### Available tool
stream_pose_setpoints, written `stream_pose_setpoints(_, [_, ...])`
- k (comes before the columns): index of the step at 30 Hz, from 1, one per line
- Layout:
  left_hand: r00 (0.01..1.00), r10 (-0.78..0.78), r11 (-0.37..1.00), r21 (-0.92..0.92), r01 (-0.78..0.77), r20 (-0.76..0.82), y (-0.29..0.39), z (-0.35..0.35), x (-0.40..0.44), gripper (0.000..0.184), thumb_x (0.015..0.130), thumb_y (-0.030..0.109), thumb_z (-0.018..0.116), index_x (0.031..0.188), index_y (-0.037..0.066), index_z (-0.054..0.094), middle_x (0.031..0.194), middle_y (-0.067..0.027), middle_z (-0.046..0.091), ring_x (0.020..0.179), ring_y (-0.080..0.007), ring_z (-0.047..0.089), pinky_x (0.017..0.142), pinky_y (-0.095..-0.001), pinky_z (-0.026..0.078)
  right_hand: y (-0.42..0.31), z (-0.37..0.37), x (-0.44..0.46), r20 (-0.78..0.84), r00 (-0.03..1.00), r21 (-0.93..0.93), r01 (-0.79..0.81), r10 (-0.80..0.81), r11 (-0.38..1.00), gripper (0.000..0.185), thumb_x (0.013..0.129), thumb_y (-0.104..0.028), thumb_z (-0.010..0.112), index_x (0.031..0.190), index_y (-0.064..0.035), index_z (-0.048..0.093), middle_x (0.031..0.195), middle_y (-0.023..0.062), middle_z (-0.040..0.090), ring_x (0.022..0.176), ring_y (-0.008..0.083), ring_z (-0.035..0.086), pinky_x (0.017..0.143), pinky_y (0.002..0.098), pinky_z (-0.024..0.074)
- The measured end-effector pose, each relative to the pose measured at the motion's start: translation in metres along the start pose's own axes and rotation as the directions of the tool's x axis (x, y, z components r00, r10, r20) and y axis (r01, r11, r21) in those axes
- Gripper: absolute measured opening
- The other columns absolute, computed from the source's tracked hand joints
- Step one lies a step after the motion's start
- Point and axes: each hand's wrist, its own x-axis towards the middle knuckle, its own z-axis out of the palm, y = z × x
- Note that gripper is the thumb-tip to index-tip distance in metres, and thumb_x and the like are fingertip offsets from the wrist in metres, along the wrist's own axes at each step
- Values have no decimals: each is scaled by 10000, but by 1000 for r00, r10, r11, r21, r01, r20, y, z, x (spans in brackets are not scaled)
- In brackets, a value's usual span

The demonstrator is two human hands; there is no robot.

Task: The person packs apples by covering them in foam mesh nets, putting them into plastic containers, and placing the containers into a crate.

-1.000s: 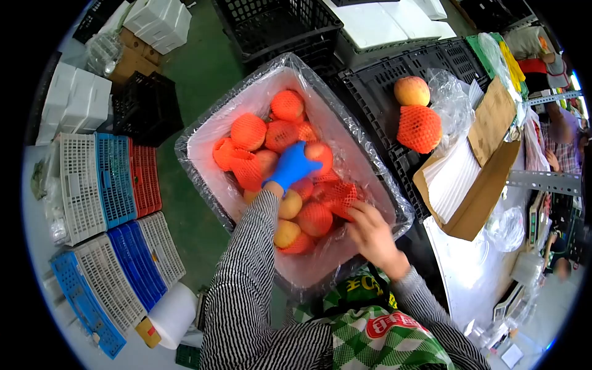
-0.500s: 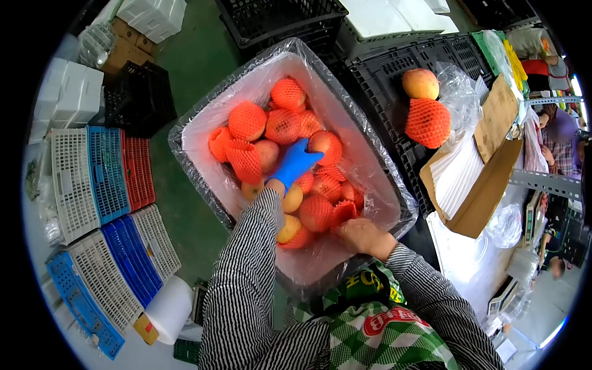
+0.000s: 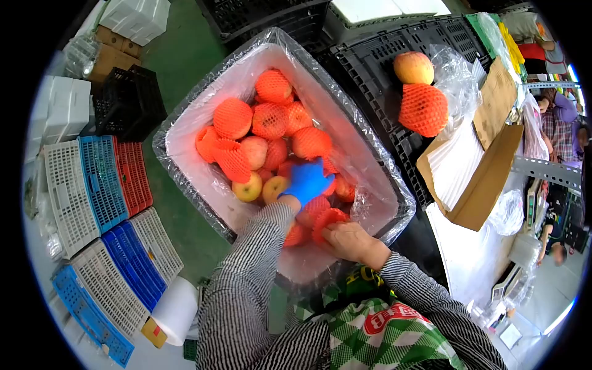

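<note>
A plastic-lined bin point(image 3: 206, 114) holds apples, many wrapped in orange-red foam net sleeves. My left hand point(image 3: 305, 184), in a blue glove, reaches down among the apples, its fingers blurred and partly hidden, so any hold is unclear. Near the bin's close corner, my bare right hand point(image 3: 354, 242) is closed on the edge of a foam net sleeve point(image 3: 328, 222); whether fruit sits inside it is hard to see. Left of the glove lie two bare yellowish apples, one of them an apple point(image 3: 248, 187) by the bin's left wall.
Right of the bin, a bare apple point(image 3: 414, 67) and a wrapped apple point(image 3: 423, 110) rest on a black crate point(image 3: 385, 68) beside clear plastic. An opened cardboard box point(image 3: 487, 185) lies farther right. Coloured baskets point(image 3: 98, 179) line the floor at left. Other people are at the far right.
My left hand has moved nearer to my right hand, uncovering apples behind it. My right hand has shifted slightly left with the foam sleeve. The whole view has shifted a little.
</note>
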Motion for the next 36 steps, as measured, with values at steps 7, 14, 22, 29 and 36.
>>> stream_pose_setpoints(7, [931, 82, 971, -183, -156, -356, 3, 57, 28, 738, 733, 331, 698, 1294, -69, 434, 1189, -332, 518, 1142, -467, 502, 962, -528, 403, -8, 11, 5, -12, 1000, -72, 9, -10, 997, 200, 832, -193, 559, 959, -58, 635, 880, 97, 668, 823, 269, 659, 748, 414, 507])
stream_pose_setpoints(14, [975, 81, 997, 33, -76, -209, 21, 32, 29, 787, 725, 232, 709, 1419, 87, 369, 1293, -329, 445, 1217, -505, 417, 1021, -532, 352, -13, 10, 10, 4, 1000, -27, 20, -20, 999, 235, 840, -190, 541, 1005, -49, 631, 879, 112, 668, 811, 274, 658, 746, 401, 508])
stream_pose_setpoints(22, [915, -161, 788, -606, -106, -370, 18, 59, 80, 852, 677, 260, 759, 1430, 168, 371, 1222, -238, 573, 1113, -443, 550, 956, -511, 427, -4, 4, 13, -7, 1000, -24, -5, 5, 1000, 162, 766, -173, 598, 783, -30, 673, 823, 143, 669, 762, 305, 664, 708, 407, 518])
stream_pose_setpoints(29, [932, -233, 897, -431, 96, -277, 31, 39, 47, 758, 659, 256, 789, 1325, 103, 461, 1232, -232, 580, 1148, -399, 556, 957, -439, 457, -10, 7, 8, 42, 999, 65, -24, 21, 998, 169, 741, -175, 618, 770, -12, 656, 770, 183, 652, 727, 333, 658, 665, 440, 530])
stream_pose_setpoints(36, [945, -23, 794, -581, -180, -325, 44, -13, -5, 962, 659, 322, 837, 1423, 30, 330, 1317, -241, 518, 1217, -372, 519, 1000, -410, 443, -2, 18, 15, -9, 960, -68, -281, 281, 957, 322, 891, -357, 529, 837, -66, 655, 872, 156, 673, 796, 284, 665, 753, 435, 514])
